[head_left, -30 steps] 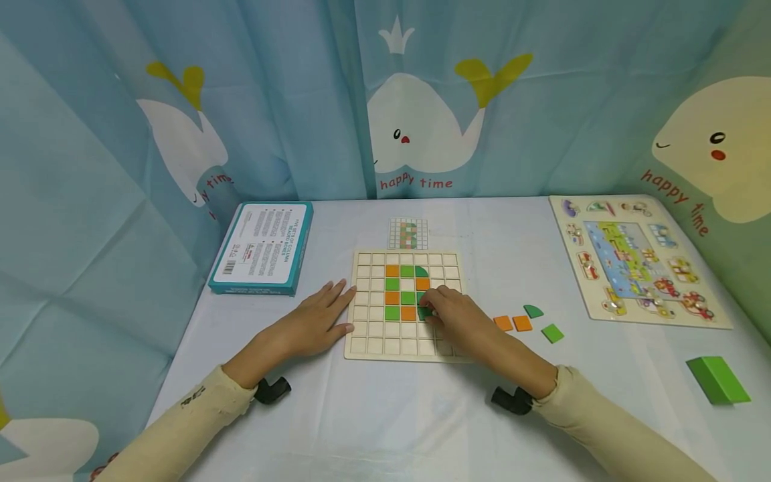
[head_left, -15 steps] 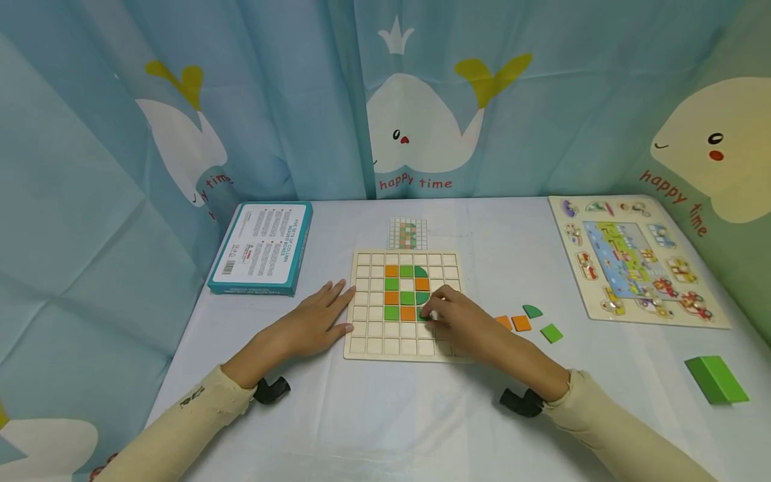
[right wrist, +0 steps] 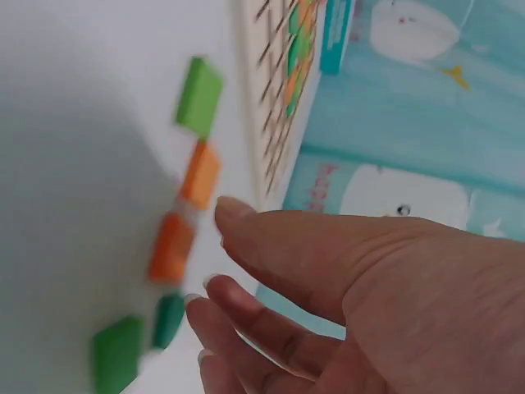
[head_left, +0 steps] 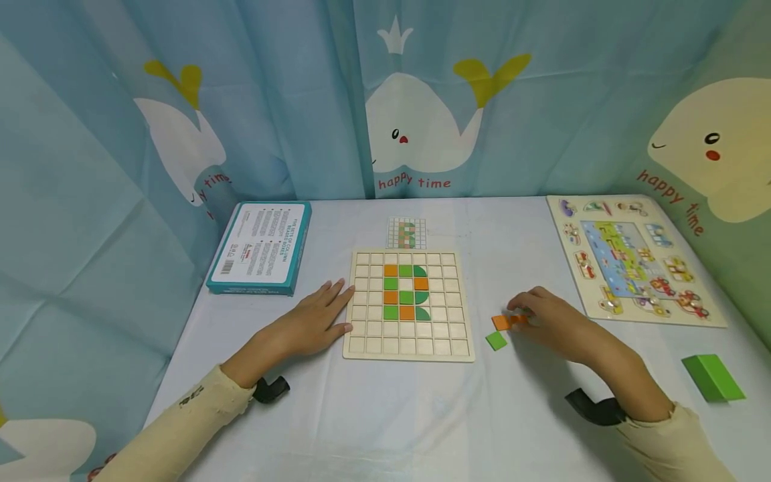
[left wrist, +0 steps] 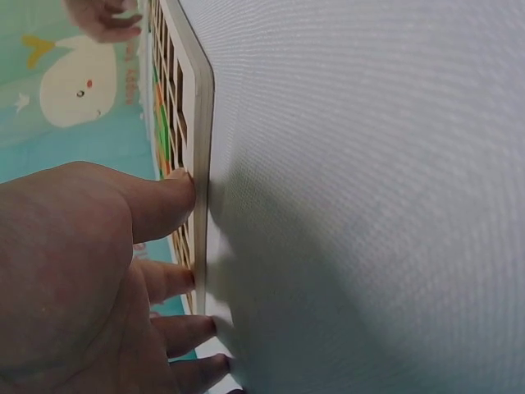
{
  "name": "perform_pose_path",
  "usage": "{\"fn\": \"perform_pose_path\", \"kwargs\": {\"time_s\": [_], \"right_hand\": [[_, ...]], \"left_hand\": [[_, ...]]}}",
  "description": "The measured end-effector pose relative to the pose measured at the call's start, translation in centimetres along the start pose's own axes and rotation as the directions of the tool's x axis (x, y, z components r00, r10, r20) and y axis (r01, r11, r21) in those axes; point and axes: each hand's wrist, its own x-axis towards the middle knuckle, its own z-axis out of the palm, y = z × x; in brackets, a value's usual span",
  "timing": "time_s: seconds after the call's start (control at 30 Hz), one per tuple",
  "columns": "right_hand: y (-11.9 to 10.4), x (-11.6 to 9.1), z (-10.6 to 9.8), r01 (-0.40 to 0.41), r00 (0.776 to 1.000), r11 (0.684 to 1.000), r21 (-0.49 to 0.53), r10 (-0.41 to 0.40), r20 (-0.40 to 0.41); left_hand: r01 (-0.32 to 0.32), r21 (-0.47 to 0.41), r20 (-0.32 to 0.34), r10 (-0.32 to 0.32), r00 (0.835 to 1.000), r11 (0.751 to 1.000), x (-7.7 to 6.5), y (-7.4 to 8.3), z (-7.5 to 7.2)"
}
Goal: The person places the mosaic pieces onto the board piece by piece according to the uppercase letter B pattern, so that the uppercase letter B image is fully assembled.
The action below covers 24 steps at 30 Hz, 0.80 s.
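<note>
A pale wooden grid board (head_left: pixel 373 345) lies mid-table, with orange, light green and dark green rounded tiles (head_left: pixel 421 312) set in its cells. My left hand (head_left: pixel 313 321) rests at the board's left edge, fingers spread; in the left wrist view its thumb (left wrist: pixel 168 205) touches the rim. Right of the board, my right hand (head_left: pixel 557 325) is over loose tiles, with thumb and fingers apart. The right wrist view shows a light green tile (right wrist: pixel 199 97), two orange tiles (right wrist: pixel 201 175), a dark green rounded tile (right wrist: pixel 169 320) and another green tile (right wrist: pixel 117 355), none between the fingers.
A small printed pattern card (head_left: pixel 406 233) lies behind the board. The teal-edged box (head_left: pixel 260 248) stands at the left. At the right are a picture puzzle board (head_left: pixel 578 294) and a green block (head_left: pixel 713 378). A whale-print curtain (head_left: pixel 325 100) encloses the table.
My right hand has left the board and moved right to the loose tiles. The lowest dark green rounded tile on the board is now uncovered. My left hand stays in place.
</note>
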Motion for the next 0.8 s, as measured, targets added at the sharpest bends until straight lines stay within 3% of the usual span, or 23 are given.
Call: {"fn": "perform_pose_path", "kwargs": {"time_s": [0.1, 0.33, 0.6, 0.8], "right_hand": [[1.3, -0.8, 0.4, -0.026, 0.999, 0.999, -0.024, 0.025, -0.028], [2.5, -1.2, 2.0, 0.022, 0.990, 0.999, -0.035, -0.027, -0.135], [2.3, -1.1, 2.7, 0.011, 0.988, 1.000, 0.004, -0.010, -0.154], [2.4, -0.7, 2.8, 0.043, 0.984, 0.999, -0.011, -0.044, -0.172]], "left_hand": [[-0.005, -0.007, -0.007, 0.005, 1.000, 1.000, -0.1, 0.0, 0.0], [-0.002, -0.018, -0.010, 0.001, 1.000, 1.000, -0.2, 0.1, 0.0], [0.001, -0.015, -0.004, -0.001, 1.000, 1.000, -0.1, 0.1, 0.0], [0.007, -0.016, 0.000, -0.007, 1.000, 1.000, -0.1, 0.1, 0.0]]}}
